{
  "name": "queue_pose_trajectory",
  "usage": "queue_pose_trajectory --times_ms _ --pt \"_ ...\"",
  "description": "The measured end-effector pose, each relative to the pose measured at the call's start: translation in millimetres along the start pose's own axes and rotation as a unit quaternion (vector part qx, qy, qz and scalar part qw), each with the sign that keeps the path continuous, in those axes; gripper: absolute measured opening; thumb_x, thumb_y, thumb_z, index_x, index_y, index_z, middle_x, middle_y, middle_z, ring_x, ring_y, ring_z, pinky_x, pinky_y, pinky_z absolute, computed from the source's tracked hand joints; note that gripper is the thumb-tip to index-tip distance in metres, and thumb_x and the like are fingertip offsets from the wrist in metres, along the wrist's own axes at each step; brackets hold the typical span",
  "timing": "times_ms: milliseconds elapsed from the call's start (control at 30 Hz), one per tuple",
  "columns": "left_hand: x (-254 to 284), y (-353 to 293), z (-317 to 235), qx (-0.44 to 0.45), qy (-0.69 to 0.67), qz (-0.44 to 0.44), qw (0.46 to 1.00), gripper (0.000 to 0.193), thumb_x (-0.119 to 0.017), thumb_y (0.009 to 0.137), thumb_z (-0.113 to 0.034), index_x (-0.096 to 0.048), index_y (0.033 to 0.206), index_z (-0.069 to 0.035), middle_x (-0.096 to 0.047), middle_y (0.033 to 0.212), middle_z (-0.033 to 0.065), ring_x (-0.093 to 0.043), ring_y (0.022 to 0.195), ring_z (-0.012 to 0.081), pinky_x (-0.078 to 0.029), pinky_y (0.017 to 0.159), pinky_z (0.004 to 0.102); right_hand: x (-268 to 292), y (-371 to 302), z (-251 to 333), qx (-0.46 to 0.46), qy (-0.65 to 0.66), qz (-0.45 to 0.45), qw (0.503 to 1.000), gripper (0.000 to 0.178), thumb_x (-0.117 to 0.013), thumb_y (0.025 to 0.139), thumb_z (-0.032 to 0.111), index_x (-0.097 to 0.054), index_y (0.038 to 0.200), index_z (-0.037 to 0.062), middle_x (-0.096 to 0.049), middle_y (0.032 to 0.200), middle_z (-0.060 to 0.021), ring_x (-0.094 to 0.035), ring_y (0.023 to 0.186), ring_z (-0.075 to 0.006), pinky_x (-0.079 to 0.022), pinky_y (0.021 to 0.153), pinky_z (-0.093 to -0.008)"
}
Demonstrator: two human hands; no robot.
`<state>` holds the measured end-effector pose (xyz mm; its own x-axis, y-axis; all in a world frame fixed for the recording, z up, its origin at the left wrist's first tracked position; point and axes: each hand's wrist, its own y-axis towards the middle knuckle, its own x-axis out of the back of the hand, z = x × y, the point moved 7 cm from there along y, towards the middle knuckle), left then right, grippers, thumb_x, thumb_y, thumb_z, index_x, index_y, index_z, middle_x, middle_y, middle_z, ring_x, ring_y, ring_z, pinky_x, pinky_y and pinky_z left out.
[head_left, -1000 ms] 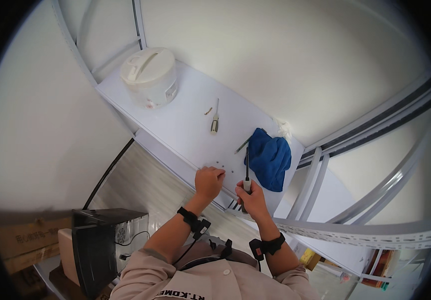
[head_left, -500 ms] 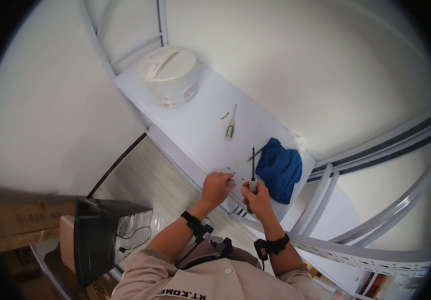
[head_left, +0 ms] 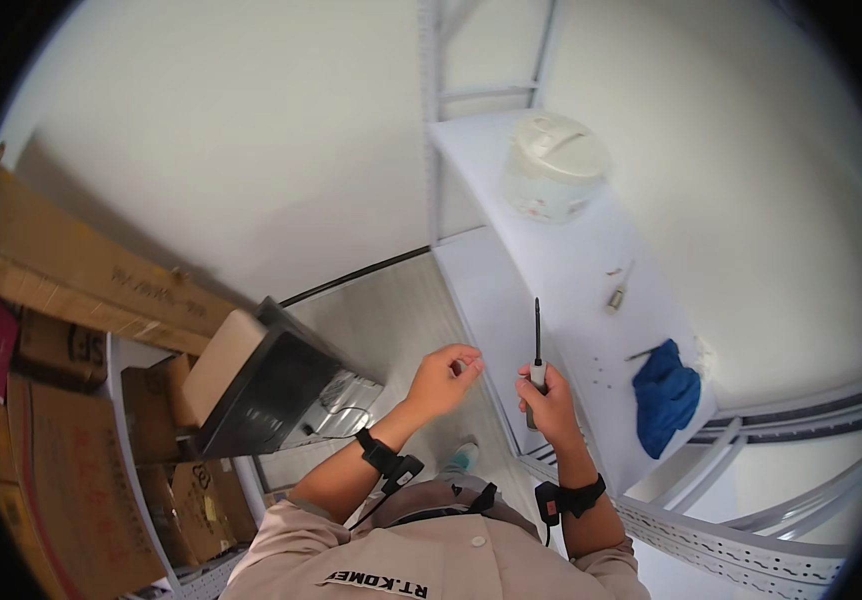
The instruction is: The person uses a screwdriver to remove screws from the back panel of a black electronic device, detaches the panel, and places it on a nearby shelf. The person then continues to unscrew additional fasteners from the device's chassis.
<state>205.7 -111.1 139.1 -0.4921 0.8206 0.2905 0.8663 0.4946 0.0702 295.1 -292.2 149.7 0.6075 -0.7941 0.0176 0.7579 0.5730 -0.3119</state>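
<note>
White shelf, brown cartons left; right hand clasping screwdriver, left hand pinched.

Storeroom, white metal shelving, stacked cardboard boxes, bare white walls

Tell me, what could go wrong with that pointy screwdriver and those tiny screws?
The right hand holds the screwdriver tip up, so it might poke someone. The left hand seems to pinch something tiny off the shelf's edge; it could drop. The small screws lie loose on the white shelf and might roll off.
</note>
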Motion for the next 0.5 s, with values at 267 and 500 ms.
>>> queue_pose_trajectory --times_ms 267,500 --pt "185 -116 50 0.051 0.075 -0.159 0.983 0.014 -0.07 0.086 -0.013 -0.068 0.094 -0.002 -0.066 0.075 0.0041 -0.057 0.062 0.0087 -0.046 0.058 0.0253 -171 -19 -3 0.009 0.003 0.099 0.995 0.016 -0.066 0.086 0.01 -0.06 0.099 0.0022 -0.058 0.078 -0.0016 -0.054 0.057 -0.01 -0.045 0.053 -0.0257" --pt "264 -209 178 0.323 -0.323 -0.168 0.873 0.019 -0.061 0.092 -0.013 -0.061 0.11 -0.005 -0.068 0.093 0.0048 -0.062 0.074 0.0123 -0.05 0.065 0.0253 -282 -29 -32 -0.04 0.095 0.118 0.988 0.021 -0.066 0.086 0.009 -0.056 0.104 0.002 -0.056 0.075 -0.0024 -0.053 0.053 -0.0107 -0.044 0.051 -0.0264"
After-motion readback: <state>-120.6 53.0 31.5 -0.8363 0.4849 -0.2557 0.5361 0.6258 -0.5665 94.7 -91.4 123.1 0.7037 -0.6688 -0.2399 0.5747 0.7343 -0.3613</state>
